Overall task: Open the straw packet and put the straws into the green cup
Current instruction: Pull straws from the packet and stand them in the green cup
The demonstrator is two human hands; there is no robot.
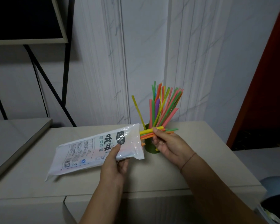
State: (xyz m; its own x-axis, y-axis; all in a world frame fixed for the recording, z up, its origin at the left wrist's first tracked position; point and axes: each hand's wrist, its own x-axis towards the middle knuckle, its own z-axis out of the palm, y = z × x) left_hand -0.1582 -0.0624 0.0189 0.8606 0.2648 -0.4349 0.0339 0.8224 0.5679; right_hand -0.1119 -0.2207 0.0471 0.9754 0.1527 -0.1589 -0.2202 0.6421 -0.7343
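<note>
The white plastic straw packet (94, 147) is held above the cabinet top, its open mouth pointing right. My left hand (115, 160) grips it from below near the mouth, thumb on top. My right hand (166, 143) pinches a bunch of yellow, orange and green straws (148, 132) that stick out of the packet's mouth. Just behind them stands the green cup (149, 148), partly hidden by my right hand and the packet. Several coloured straws (163, 107) stand fanned out in the cup.
The beige cabinet top (208, 159) carries the cup near the white marbled wall (152, 46). A black metal shelf frame (65, 62) stands at the back left. A red panel (268, 78) rises on the right, and a pale blue object (275, 183) sits at the lower right.
</note>
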